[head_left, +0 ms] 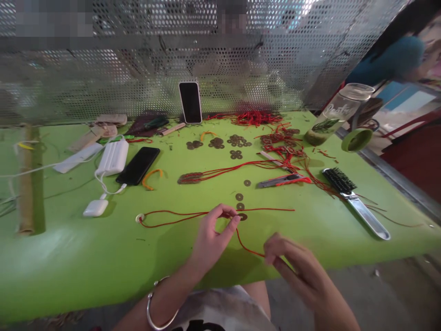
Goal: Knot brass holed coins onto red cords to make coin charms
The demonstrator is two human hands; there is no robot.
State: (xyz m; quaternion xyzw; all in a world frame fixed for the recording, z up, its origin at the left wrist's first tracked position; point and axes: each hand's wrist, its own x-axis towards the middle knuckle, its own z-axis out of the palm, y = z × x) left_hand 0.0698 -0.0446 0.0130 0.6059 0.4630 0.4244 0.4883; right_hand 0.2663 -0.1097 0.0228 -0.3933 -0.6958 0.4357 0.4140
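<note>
At a coin [244, 217], red cord [250, 250] is pinched by the left hand [210, 236], its tail by the right hand [301, 266]; slack is best eased evenly.

Left hand [216, 232] palm-down, thumb and fingertips pinched; right hand [292, 262] blurred, fingers curled; both forearms angled inward.

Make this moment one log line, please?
left hand: at dark, round, holed metal coin | right hand: pinching thin red cord | nearby: red-grey box cutter, black-bristled silver hairbrush
</note>
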